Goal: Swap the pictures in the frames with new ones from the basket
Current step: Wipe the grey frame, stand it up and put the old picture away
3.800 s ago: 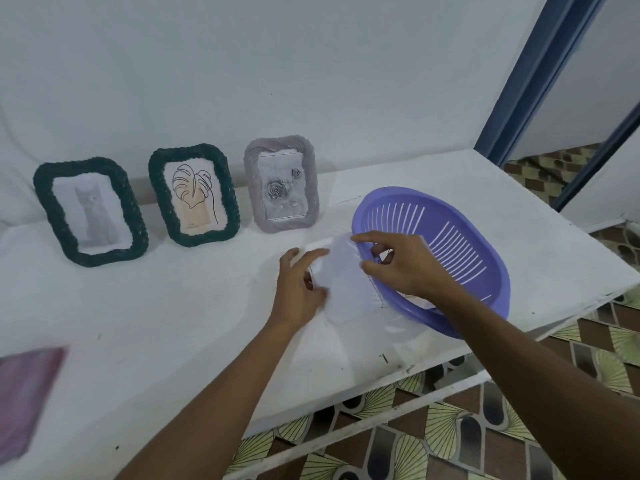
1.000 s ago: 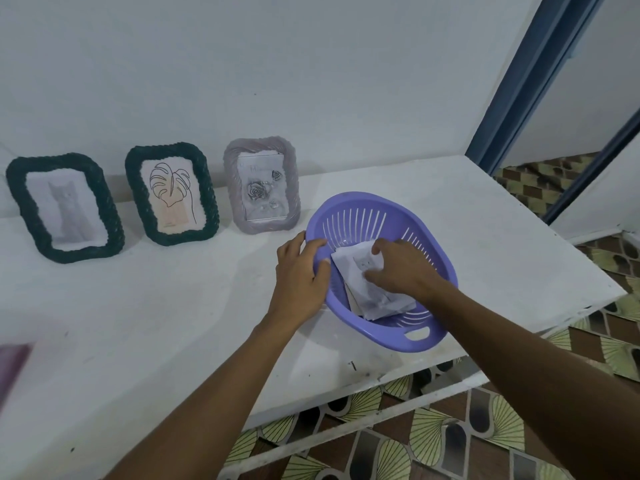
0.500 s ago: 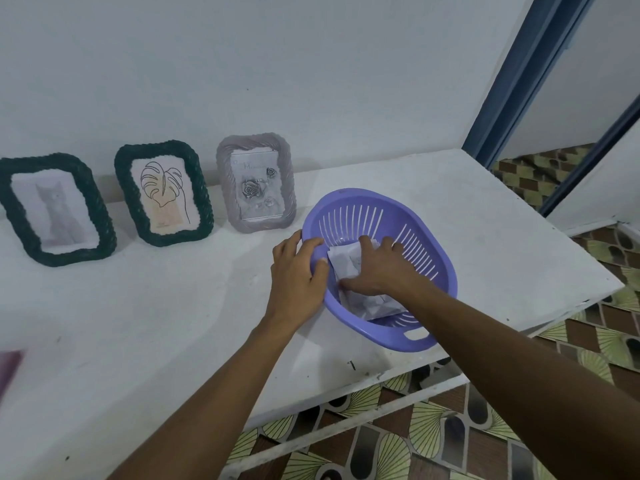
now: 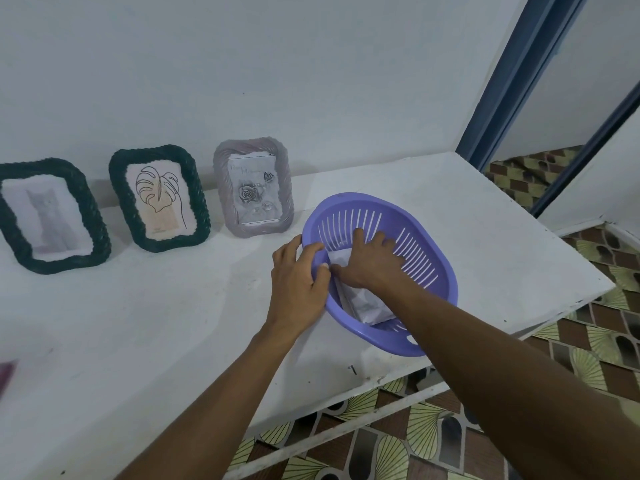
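Broadly, a pale wall (image 4: pixel 277 64) fills the upper part of the view, with a blue door frame (image 4: pixel 502 81) at its right end. Below it runs a white table (image 4: pixel 138 323), and a patterned tile floor (image 4: pixel 588 341) shows past the table's near and right edges.

On the right half of the table stands a purple slotted basket (image 4: pixel 440 268), tipped a little toward the person. Three frames lean upright along the wall to its left, side by side and apart from one another. The dark green frame (image 4: pixel 86 202) farthest left holds a faint cat picture. The second green frame (image 4: pixel 197 199) holds a line drawing of a leaf. The grey frame (image 4: pixel 221 188) nearest the basket holds a picture of roses.

The left hand (image 4: pixel 298 275) grips the basket's near left rim, thumb hooked over the edge. The right hand (image 4: pixel 370 261) reaches inside the basket, fingers spread and bent over the white papers (image 4: pixel 363 303) that lie against its left wall. Its thumb touches a sheet's edge, but I cannot tell whether it pinches one.

A pink scrap (image 4: pixel 5 375) peeks in at the table's far left edge.
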